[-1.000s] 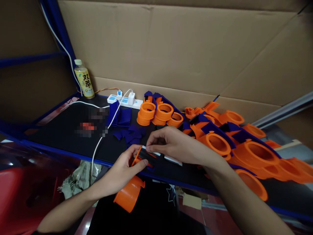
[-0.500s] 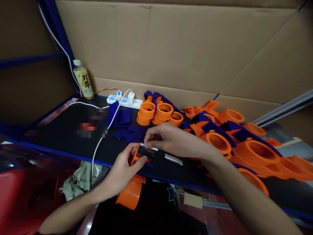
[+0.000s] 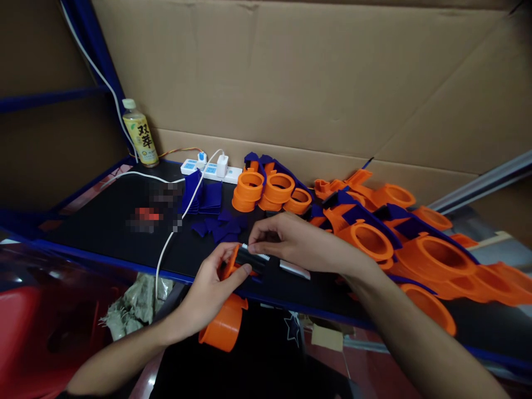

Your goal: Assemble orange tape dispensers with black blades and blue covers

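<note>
At lower center, orange part in the left hand, white toothed strip at the right fingertips

At the lower center of the frame, grips an orange part (image 3: 220, 328) in the left hand (image 3: 208, 288), with thumb and fingers closed on its upper section and a round collar hanging below the palm, in front of the edge of the dark surface (image 3: 91, 221). Just above the left thumb, pinches a white toothed strip (image 3: 261, 255) near its left end, between thumb and fingertips of the right hand (image 3: 291, 238). Between the hands, has the strip beside a black piece (image 3: 253, 262) next to the orange part; cannot tell whether joined or merely touching.

Just below the right hand, has a second white strip (image 3: 295, 270) lying on the surface, apart from the fingers. Beyond the hands, near the center, shows loose blue pieces (image 3: 220, 224), with a blue stack (image 3: 210, 198) behind and slightly left. Above the right hand, shows a group of orange collars (image 3: 249, 194) with blue backs; across the right of the frame, a larger pile of orange and blue pieces (image 3: 409, 269), partly behind the right forearm. At upper left, includes a yellow-labeled bottle (image 3: 141, 136), upright, and toward the center, a white power strip (image 3: 233, 175).
</note>
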The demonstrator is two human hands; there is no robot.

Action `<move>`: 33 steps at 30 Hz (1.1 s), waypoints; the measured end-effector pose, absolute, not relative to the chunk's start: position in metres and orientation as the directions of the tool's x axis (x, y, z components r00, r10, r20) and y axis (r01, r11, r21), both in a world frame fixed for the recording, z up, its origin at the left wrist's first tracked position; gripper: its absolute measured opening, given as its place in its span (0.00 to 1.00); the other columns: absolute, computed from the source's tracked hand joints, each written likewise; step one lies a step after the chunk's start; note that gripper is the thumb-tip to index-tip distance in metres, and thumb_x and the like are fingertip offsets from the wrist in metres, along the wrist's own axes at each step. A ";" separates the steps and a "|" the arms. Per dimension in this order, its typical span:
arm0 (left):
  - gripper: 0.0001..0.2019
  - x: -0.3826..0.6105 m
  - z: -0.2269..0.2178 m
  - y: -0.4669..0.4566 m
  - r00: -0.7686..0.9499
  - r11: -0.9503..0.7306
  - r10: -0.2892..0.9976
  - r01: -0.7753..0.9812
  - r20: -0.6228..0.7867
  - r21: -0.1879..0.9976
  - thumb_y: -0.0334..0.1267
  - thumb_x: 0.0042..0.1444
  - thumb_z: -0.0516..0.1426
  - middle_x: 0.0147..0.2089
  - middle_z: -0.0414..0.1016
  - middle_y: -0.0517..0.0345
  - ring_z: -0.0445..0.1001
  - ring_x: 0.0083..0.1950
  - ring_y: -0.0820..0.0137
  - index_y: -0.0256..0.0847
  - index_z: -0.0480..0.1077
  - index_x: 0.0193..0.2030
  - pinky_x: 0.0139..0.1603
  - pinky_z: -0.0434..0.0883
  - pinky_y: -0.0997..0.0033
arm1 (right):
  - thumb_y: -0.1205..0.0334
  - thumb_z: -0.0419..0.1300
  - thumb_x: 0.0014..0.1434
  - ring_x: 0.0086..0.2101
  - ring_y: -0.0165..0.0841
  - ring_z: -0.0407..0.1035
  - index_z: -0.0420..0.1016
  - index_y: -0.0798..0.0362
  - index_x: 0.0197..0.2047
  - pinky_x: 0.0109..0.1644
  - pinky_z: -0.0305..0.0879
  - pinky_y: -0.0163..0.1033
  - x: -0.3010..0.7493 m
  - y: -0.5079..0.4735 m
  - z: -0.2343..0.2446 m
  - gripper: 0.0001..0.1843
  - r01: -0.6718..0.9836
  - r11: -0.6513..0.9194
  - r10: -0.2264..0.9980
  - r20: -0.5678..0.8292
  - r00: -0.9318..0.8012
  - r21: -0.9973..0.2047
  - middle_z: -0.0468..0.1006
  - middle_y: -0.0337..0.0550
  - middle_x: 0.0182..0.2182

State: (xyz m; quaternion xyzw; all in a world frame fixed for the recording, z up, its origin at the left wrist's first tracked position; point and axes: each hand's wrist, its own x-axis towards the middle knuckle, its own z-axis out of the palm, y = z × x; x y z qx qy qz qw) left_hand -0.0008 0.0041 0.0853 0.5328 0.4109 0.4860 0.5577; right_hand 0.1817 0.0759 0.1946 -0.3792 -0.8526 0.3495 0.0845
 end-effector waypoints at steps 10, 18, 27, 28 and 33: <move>0.20 0.003 0.086 -0.005 0.162 -0.029 0.986 -0.059 0.039 0.998 0.48 0.60 0.62 0.52 0.77 0.53 0.74 0.52 0.62 0.43 0.69 0.56 0.54 0.69 0.64 | 0.60 0.63 0.62 0.27 0.27 0.66 0.81 0.53 0.35 0.31 0.56 0.33 0.181 0.071 0.191 0.07 0.601 0.450 0.721 -0.129 -0.681 -0.660 0.77 0.38 0.27; 0.18 -0.001 0.091 0.002 0.202 -0.041 0.978 -0.093 0.059 0.995 0.46 0.61 0.62 0.51 0.78 0.53 0.75 0.51 0.62 0.42 0.72 0.54 0.55 0.70 0.63 | 0.54 0.63 0.62 0.28 0.28 0.65 0.79 0.55 0.34 0.31 0.55 0.33 0.181 0.078 0.176 0.12 0.547 0.387 0.724 -0.123 -0.679 -0.742 0.76 0.38 0.27; 0.20 -0.015 0.096 0.004 0.152 0.091 0.987 -0.254 -0.053 0.963 0.48 0.59 0.63 0.40 0.75 0.58 0.72 0.40 0.70 0.44 0.72 0.56 0.42 0.68 0.72 | 0.46 0.64 0.60 0.21 0.22 0.57 0.72 0.55 0.31 0.24 0.51 0.30 0.165 0.100 0.167 0.19 0.432 0.207 0.640 -0.213 -0.739 -0.878 0.68 0.32 0.22; 0.21 -0.017 0.095 0.005 0.153 0.113 0.986 -0.301 -0.069 0.947 0.47 0.59 0.63 0.37 0.73 0.60 0.70 0.36 0.72 0.44 0.72 0.56 0.39 0.66 0.73 | 0.45 0.63 0.62 0.21 0.22 0.57 0.72 0.55 0.31 0.24 0.51 0.30 0.161 0.104 0.167 0.20 0.427 0.225 0.647 -0.194 -0.738 -0.876 0.69 0.32 0.22; 0.23 -0.023 0.099 0.008 0.194 0.253 0.964 -0.483 -0.180 0.838 0.47 0.62 0.59 0.28 0.66 0.63 0.66 0.30 0.74 0.46 0.69 0.62 0.34 0.65 0.73 | 0.47 0.47 0.72 0.20 0.24 0.65 0.73 0.55 0.38 0.27 0.61 0.32 0.131 0.129 0.163 0.23 0.633 0.405 0.820 -0.043 -0.570 -0.660 0.79 0.41 0.28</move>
